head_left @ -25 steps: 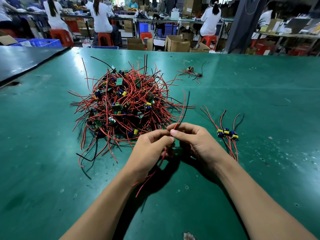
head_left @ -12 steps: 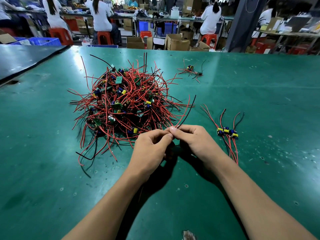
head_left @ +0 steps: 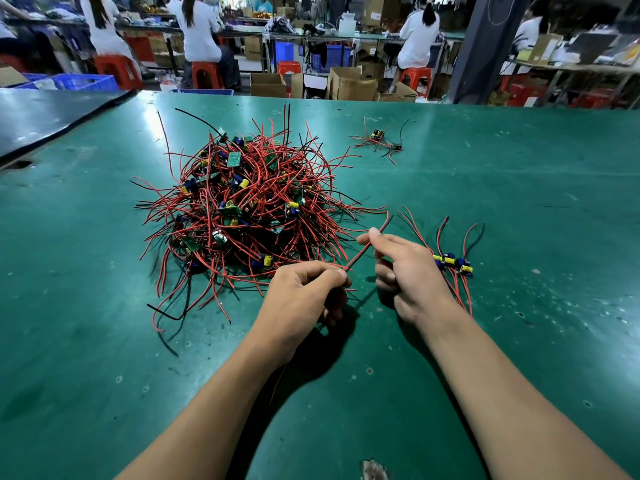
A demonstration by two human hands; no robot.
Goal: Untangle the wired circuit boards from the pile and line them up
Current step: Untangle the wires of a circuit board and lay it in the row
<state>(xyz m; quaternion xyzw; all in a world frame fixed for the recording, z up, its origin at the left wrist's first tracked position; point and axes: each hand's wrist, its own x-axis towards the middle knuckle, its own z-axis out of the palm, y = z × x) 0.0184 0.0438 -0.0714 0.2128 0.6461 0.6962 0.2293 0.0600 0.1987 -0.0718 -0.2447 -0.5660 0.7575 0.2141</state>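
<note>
Two bare hands were working just in front of a big tangled pile of thin red and black wires with small green circuit boards [head_left: 242, 209] buried in it. The pile sat on a dark green tabletop [head_left: 519, 202], a bit left of centre.

The left hand [head_left: 301, 299] was curled up tight and pinched one end of a red-and-black wire pair [head_left: 362, 252] between thumb and forefinger. Whether a board was tucked inside that fist, can't tell. The right hand [head_left: 408, 275] pinched the same pair further up with thumb and index finger, its other fingers loosely bent. So the wires ran up at a slant between the two hands, with the free tips poking out past the right fingertips.

Just beside the right hand, partly behind it, a few already separated boards with yellow and blue components [head_left: 452, 263] lay side by side, leads fanning out. Well apart, further back on the table, sat another small wired cluster [head_left: 379, 140].

Behind the table, people in white tops [head_left: 199, 29] sat on red plastic stools [head_left: 206, 74], with brown cardboard boxes [head_left: 353, 84] on the floor.
</note>
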